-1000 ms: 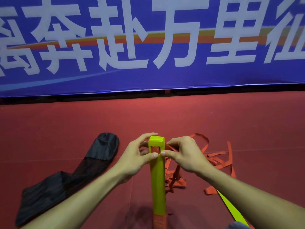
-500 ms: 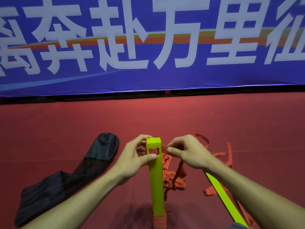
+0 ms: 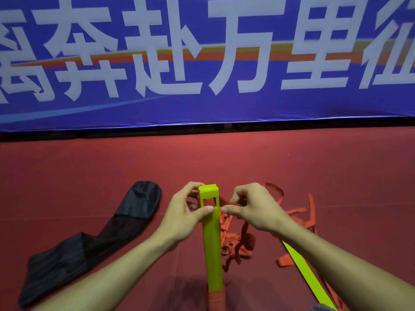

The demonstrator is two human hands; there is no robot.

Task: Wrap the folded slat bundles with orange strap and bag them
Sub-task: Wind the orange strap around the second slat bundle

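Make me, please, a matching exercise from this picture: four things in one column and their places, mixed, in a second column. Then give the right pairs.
1. slat bundle
2. black bag
3. orange strap
4. single slat

A. on the floor, far left
B. loose heap just right of the bundle
C. flat on the floor, lower right
D. held between the left hand and the right hand

Pairs: 1-D, 2-A, 3-B, 4-C

Below the left hand (image 3: pixel 180 217) and right hand (image 3: pixel 254 209), the slat bundle's (image 3: pixel 212 243) strap-wrapped near end leaves the bottom edge, the right hand's curled fingers hide part of the orange strap (image 3: pixel 225 223), and the right forearm covers the loose slat's (image 3: pixel 307 274) far end.
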